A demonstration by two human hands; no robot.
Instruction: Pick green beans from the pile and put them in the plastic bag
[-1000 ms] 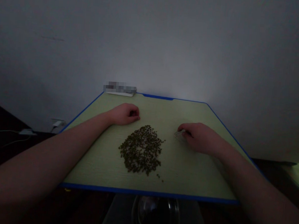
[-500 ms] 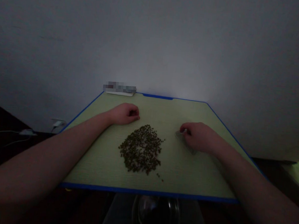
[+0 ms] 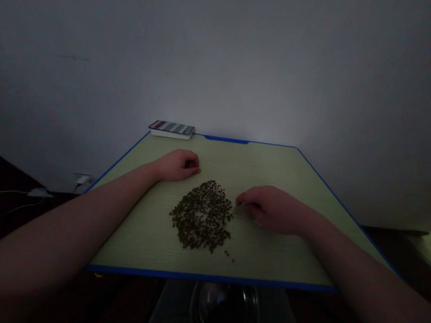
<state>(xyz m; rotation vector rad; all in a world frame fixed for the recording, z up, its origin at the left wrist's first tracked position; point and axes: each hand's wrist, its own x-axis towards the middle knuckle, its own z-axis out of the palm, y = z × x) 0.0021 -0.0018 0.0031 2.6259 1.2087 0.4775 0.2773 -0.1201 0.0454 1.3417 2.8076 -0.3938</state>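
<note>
A loose pile of small dark greenish-brown beans or seeds (image 3: 202, 216) lies spread on the pale green tabletop (image 3: 275, 258). Beyond its upper left edge rests my left hand (image 3: 180, 165), fingers curled in, with nothing visible in them. My right hand (image 3: 269, 208) is at the right edge of the pile, pinching a thin, pale, shiny tool (image 3: 236, 209). The tool's tip points at the outermost pieces; most of it is hidden by the fingers, so its exact kind is unclear. A few stray pieces (image 3: 228, 254) lie below right of the pile.
A phone (image 3: 172, 127) lies on a white box (image 3: 170, 135) at the far left corner. Blue edging (image 3: 212, 278) runs round the table, which stands against a wall (image 3: 243, 61). Below the front edge is a round shiny vessel (image 3: 224, 306). White cables (image 3: 40, 192) lie at left.
My right hand has moved left and slightly nearer to me, bringing the shiny tool to the pile's right edge. My left hand stays in place.
</note>
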